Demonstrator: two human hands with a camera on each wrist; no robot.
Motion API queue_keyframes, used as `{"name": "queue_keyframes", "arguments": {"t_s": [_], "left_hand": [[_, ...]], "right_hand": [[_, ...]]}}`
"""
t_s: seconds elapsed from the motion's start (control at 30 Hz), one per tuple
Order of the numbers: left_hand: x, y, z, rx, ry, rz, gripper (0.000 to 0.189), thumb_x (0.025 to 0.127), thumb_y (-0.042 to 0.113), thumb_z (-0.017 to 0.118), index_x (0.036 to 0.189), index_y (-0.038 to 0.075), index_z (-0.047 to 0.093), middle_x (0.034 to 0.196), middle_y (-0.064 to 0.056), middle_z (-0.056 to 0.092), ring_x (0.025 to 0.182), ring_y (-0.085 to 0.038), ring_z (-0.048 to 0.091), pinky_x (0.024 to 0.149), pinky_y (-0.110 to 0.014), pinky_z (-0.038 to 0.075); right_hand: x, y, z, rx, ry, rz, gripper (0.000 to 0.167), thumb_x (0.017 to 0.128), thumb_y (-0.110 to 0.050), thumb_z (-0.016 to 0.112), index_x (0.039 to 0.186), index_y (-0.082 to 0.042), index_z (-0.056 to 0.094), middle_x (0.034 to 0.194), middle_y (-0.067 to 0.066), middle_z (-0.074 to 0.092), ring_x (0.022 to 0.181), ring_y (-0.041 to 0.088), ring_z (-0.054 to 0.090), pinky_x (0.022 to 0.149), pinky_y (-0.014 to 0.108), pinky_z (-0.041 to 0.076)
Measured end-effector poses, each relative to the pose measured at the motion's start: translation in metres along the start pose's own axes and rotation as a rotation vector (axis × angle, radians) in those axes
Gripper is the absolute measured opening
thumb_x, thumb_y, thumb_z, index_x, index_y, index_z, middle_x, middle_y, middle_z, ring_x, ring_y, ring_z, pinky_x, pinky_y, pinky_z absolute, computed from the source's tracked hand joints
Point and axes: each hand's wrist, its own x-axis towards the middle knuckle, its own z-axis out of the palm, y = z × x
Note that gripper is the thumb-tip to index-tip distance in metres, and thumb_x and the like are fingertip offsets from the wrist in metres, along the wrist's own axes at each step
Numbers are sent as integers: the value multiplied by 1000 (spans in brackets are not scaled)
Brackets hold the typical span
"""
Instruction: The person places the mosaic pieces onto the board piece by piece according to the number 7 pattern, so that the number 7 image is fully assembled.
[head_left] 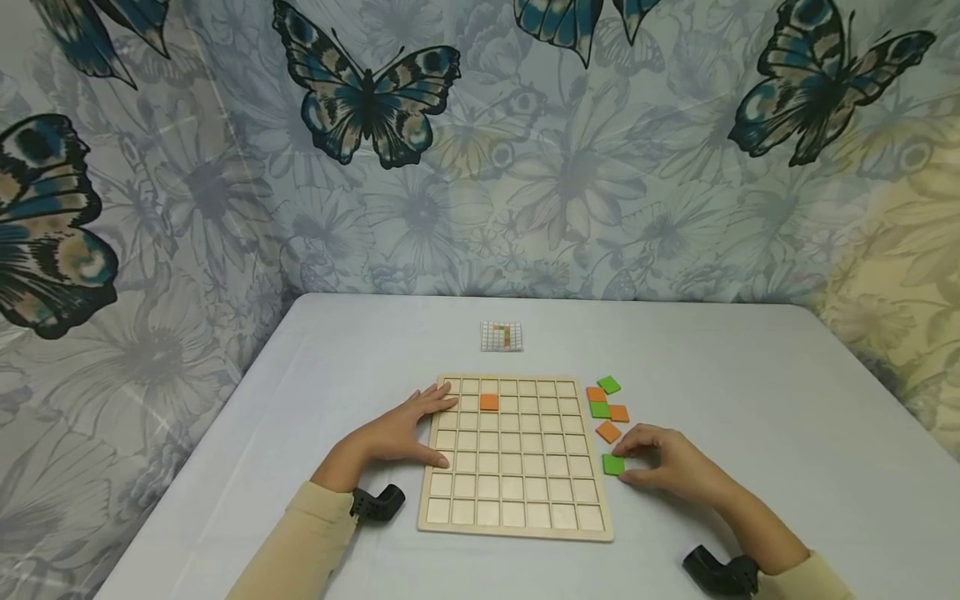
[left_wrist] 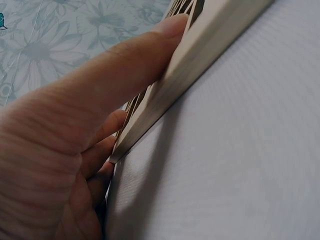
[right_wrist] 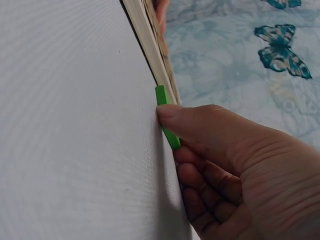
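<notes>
A wooden grid board [head_left: 525, 454] lies flat on the table, with one orange square tile [head_left: 489, 402] in a cell of its second row. My left hand [head_left: 401, 429] rests on the board's left edge, fingers spread and thumb apart. In the left wrist view the thumb [left_wrist: 130, 62] lies over the wooden rim. Off the board's lower right side, my right hand [head_left: 671, 467] pinches a green square tile [head_left: 612, 465] between thumb and fingers. The right wrist view shows that green tile [right_wrist: 169, 127] at table level, its near edge under the thumb.
Several loose tiles lie right of the board, among them a green tile [head_left: 609, 384] and an orange tile [head_left: 608, 432]. Behind the board is a small pattern card [head_left: 501, 337] with a coloured grid. A white cloth [head_left: 360, 350] covers the table; a butterfly-print backdrop hangs behind.
</notes>
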Motion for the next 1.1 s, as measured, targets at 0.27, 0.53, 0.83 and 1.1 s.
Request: {"name": "queue_keyframes", "arguments": {"t_s": [0.27,0.53,0.83,1.1], "left_hand": [[0,0,0,-14,-8,12,92,69,41,80,145,16,35,158,-3,11,146,-30,-1,117,-56,5],[1,-1,1,-4,-1,5,93,68,43,80,145,18,34,158,-2,11,146,-31,-1,117,-55,6],[0,1,1,-2,2,-16,93,68,43,81,145,19,34,158,-1,11,145,-33,-2,116,-56,6],[-1,2,0,-2,-2,-10,92,69,42,80,145,18,35,158,-2,11,145,-33,-1,117,-56,7]], "right_hand": [[-1,0,-1,-3,3,-37,24,71,-18,80,90,-11,66,92,-1,64,83,-4,52,74,18,50],[1,-5,-8,-11,-24,-24,23,73,-17,78,92,-11,66,93,-2,65,82,-3,53,74,19,50],[7,-9,-12,-24,13,-74,23,74,-19,78,93,-12,67,92,-3,66,85,0,56,77,23,51],[15,-15,-11,7,24,-89,24,75,-18,77,97,-14,68,94,-6,67,85,4,57,76,24,51]]}}
